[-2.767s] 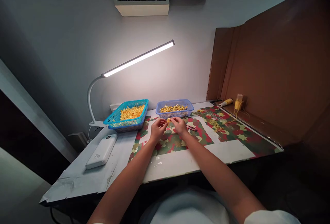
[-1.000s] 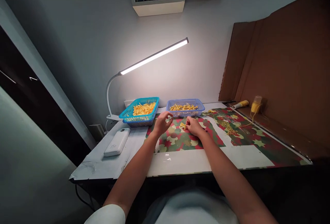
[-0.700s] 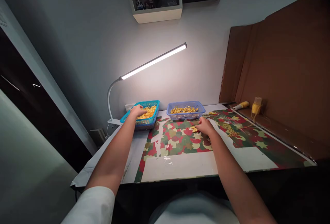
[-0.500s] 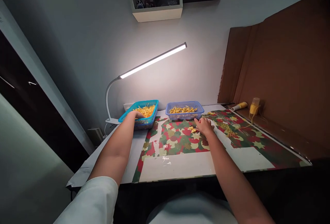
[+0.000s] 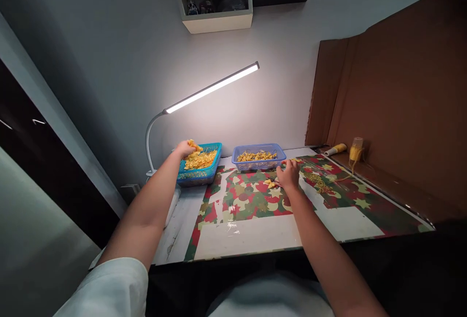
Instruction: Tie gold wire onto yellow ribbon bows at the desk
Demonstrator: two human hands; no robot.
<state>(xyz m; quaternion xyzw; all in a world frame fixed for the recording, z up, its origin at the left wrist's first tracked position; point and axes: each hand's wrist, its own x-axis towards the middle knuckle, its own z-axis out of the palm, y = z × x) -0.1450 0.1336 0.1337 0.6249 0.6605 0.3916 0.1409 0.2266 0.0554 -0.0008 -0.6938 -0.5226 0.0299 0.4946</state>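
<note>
My left hand is above the left edge of the teal basket, closed on some yellow pieces. More yellow pieces fill that basket. Over the patterned sheet, my right hand is closed, with its thumb and fingers together near a dark thin tool, too small to make out. A few yellow pieces lie on the sheet just left of it. Behind stands a blue-purple basket holding yellow pieces with dark bits.
A lit desk lamp arches over the baskets. To the right are a yellow-and-white tube, a yellow thread spool, loose yellow strands and a tall cardboard panel. A shelf hangs above.
My left hand has risen out of the teal basket, moving up and left with yellow pieces in it. My right hand has lifted slightly from the sheet beside the loose pieces.
</note>
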